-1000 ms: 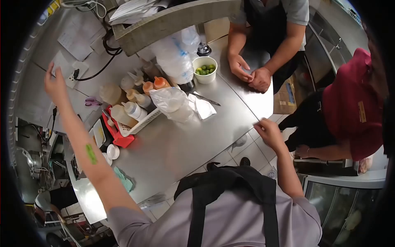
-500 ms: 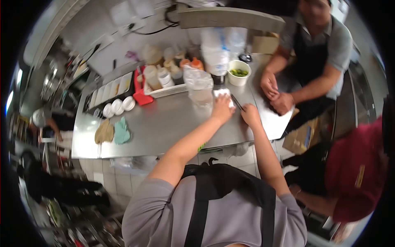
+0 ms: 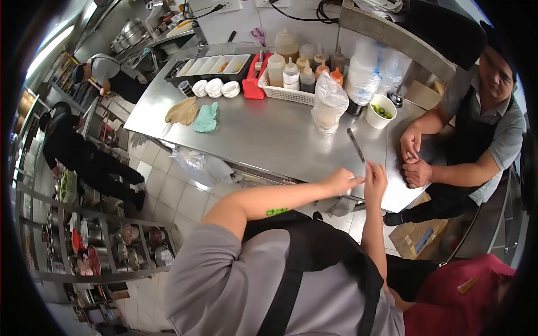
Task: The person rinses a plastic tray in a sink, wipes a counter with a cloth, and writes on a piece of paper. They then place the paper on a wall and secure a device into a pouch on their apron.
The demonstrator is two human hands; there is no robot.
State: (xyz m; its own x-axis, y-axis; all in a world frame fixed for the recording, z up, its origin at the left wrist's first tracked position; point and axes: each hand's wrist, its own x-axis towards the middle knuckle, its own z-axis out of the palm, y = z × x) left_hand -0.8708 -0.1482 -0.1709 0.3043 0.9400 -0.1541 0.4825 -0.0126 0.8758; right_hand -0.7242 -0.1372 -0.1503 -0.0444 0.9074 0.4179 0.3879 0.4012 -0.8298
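My right hand (image 3: 376, 180) is closed, with raised fingers, at the near end of a slim dark tool (image 3: 356, 144). The tool slants up and left from the fingers over the steel counter (image 3: 252, 129); its kind does not show. My left hand (image 3: 341, 182) is just left of the right one, near the counter's front edge, fingers curled together with a small whitish bit at their tips; I cannot tell what it holds. Beyond the tool are a clear plastic bag (image 3: 329, 103) and a white tub of small green fruit (image 3: 381, 111).
A white basket (image 3: 288, 94) of sauce bottles, a red holder (image 3: 255, 84), white lids (image 3: 214, 87), tan (image 3: 182, 111) and green cloths (image 3: 206, 117) lie leftward. A co-worker (image 3: 476, 123) leans at the counter's right end; a person in maroon (image 3: 465, 297) is close on my right.
My left hand has drawn back from the white paper-like piece, which no longer shows on the counter. Both hands are now close together nearer my body. The view has turned left.
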